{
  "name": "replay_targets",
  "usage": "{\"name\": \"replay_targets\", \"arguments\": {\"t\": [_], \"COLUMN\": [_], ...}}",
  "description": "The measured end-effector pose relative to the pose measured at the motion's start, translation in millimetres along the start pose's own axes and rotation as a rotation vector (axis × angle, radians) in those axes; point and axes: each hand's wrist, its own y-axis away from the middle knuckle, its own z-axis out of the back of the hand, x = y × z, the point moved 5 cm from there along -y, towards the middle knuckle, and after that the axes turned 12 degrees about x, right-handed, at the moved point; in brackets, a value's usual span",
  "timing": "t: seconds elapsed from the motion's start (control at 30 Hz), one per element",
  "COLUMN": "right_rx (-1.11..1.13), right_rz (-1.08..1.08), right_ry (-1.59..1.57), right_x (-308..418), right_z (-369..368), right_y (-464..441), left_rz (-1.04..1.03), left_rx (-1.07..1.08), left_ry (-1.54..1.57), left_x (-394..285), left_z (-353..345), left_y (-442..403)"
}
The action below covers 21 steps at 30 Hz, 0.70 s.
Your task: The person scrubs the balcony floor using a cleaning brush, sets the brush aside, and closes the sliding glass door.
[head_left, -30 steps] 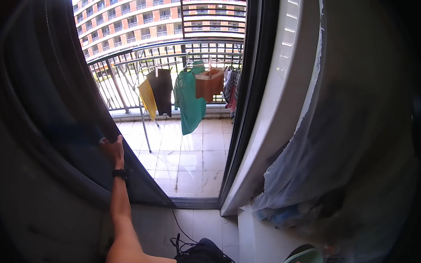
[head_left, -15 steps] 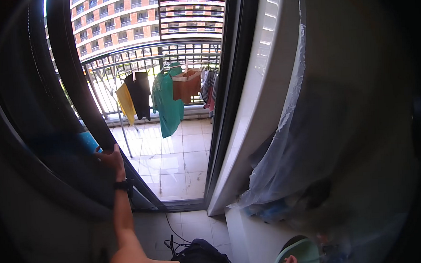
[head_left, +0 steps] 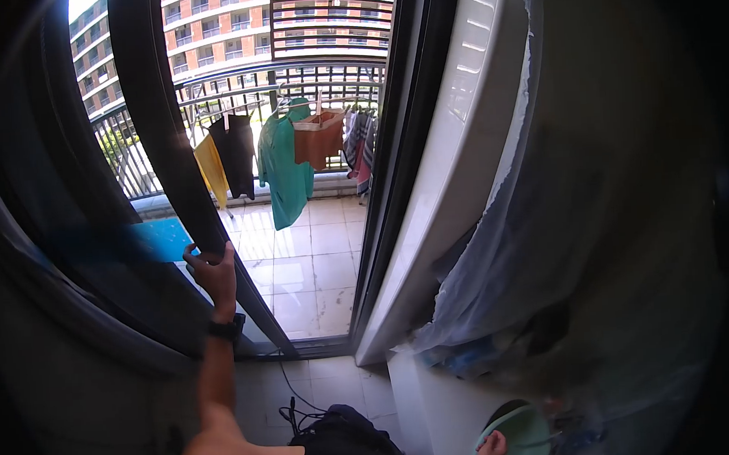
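My left hand, with a dark band on the wrist, is stretched forward. Its fingers and thumb grip the dark upright frame of a sliding glass door from both sides. Close to those fingers, a blue rectangular patch shows at the glass. At the lower right, my right hand is closed on the near-left rim of a pale green basin. The basin's lower part is cut off by the picture's edge.
Beyond the doorway, a tiled balcony has a rack with a green garment, a brown one and other laundry. A dark cable crosses the floor by the door track. Translucent plastic sheeting hangs on the right.
The door frame and my left hand have moved right, narrowing the doorway. More of the blue patch shows. My right hand stays at the basin's rim.
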Motion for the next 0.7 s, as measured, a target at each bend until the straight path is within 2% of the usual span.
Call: {"name": "replay_targets", "arguments": {"t": [0.1,0.2,0.27,0.3,0.4,0.53,0.6,0.7], "right_rx": [-0.025,0.053,0.064,0.100,0.101,0.017,0.017,0.001], "right_rz": [0.007,-0.083,-0.004,-0.069,-0.108,-0.029,-0.153,-0.086], "right_ry": [-0.069,-0.208,-0.146,-0.233,-0.203,-0.188,-0.311,-0.196], "right_x": [-10,-13,13,13,-1,14,-5,21], "right_z": [-22,-39,-42,-45,-51,-46,-45,-32], "right_y": [-3,5,15,19,26,42,48,60], "left_rz": [-0.218,-0.273,-0.285,-0.293,-0.357,-0.369,-0.361,-0.332], "left_rx": [0.002,0.084,0.103,0.124,0.143,0.181,0.235,0.298], "left_ry": [-0.067,-0.012,0.014,0.021,0.022,0.053,0.064,0.094], "left_x": [-3,-10,-13,-15,-25,-31,-35,-34], "left_z": [-5,-8,-12,-15,-21,-30,-36,-46], "left_y": [11,22,28,31,43,52,58,63]}}
